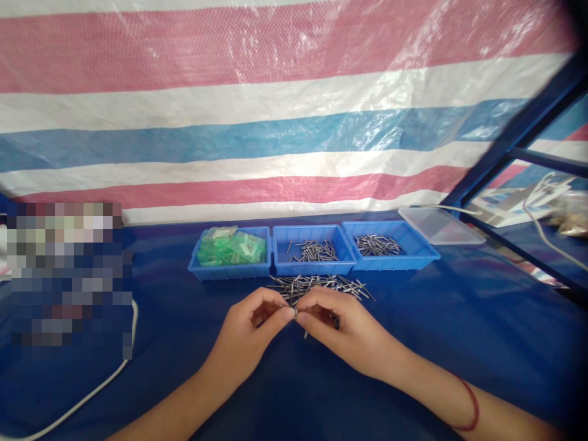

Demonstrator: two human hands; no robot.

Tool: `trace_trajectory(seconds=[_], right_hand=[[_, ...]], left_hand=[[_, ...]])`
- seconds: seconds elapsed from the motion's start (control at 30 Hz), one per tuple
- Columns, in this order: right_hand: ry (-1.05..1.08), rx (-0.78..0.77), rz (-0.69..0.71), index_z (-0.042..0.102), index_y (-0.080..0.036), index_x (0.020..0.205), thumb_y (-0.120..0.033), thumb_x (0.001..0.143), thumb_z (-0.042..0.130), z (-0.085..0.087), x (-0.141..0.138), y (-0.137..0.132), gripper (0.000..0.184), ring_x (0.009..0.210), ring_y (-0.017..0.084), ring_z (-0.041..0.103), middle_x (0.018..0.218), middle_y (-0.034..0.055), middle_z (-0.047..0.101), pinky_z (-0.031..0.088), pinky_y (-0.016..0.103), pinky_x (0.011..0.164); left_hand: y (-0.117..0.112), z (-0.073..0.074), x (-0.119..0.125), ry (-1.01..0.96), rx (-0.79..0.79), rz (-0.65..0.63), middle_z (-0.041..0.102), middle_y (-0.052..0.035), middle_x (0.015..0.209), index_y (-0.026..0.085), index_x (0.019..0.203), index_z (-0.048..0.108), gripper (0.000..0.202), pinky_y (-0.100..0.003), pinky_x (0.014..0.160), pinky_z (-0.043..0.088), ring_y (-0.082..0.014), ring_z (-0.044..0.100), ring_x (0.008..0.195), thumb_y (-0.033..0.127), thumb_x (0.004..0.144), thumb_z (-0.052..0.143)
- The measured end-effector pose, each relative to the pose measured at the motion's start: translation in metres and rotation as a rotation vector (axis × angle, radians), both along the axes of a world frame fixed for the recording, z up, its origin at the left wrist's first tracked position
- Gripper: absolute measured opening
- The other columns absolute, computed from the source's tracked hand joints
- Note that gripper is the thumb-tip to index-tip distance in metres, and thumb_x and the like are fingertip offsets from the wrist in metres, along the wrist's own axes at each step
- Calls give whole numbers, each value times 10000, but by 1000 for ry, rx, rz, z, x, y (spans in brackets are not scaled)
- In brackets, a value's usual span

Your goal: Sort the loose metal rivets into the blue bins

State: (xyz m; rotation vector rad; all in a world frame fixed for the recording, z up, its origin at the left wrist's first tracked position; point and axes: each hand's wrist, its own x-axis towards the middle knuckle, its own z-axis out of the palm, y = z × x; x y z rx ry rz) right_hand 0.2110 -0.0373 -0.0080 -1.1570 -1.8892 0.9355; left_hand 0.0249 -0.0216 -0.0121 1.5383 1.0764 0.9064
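Observation:
My left hand (248,334) and my right hand (344,327) meet just in front of a loose pile of thin metal pins (326,283). Both thumbs and forefingers pinch a small silvery metal piece (294,313), whose exact kind is mostly hidden by the fingertips. From beneath my right hand a thin metal tip (305,335) sticks out, and something dark shows inside its curled fingers. A red band circles my right forearm.
Behind the pile stand three blue bins: the left bin (229,273) holds green plastic packets (236,248), the middle bin (316,268) and right bin (399,262) hold metal pins. A clear lid (443,226) lies at right. A white cable (98,387) runs along the left.

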Motion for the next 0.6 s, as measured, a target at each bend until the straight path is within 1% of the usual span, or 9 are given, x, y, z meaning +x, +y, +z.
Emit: trace_trajectory(seconds=[0.23,0.37,0.43,0.5,0.57,0.6], right_hand=[[60,-60,-35,567,-177,763,-183,832,574,2,0,0,70,565,91,441,644,-32,495,357,210,518],[84,-62,-48,559,-181,774,-224,849,571,3,0,0,88,554,89,441,633,-36,493,356,211,517],[71,-28,-61,565,-184,779,-257,863,561,6,2,0,111,561,96,454,645,-29,505,363,216,520],[37,44,-101,577,-188,788,-292,877,546,11,9,2,141,578,106,469,664,-18,521,376,225,532],[-29,150,-199,595,-192,796,-315,883,534,19,24,9,163,596,116,485,682,-8,545,386,235,551],[-73,209,-280,605,-193,795,-320,882,533,23,35,13,170,598,121,492,680,-5,556,387,240,558]], left_hand=[[-1,1,0,24,14,6,629,22,729,179,818,617,111,-210,648,472,-122,587,677,287,805,637],[1,-1,-1,71,65,-17,629,16,766,188,860,613,115,-215,660,469,-131,592,712,301,839,609],[2,-2,-2,141,113,-57,625,14,787,197,886,609,113,-226,672,467,-134,587,722,304,869,576],[2,-4,-3,260,193,-110,630,8,825,206,923,607,108,-247,702,464,-140,582,741,292,892,550],[3,-5,-4,394,312,-153,639,-8,894,210,982,604,121,-281,765,457,-160,584,809,274,898,544],[3,-6,-4,457,376,-165,639,-18,937,212,1013,602,140,-304,804,449,-175,581,860,270,899,545]])
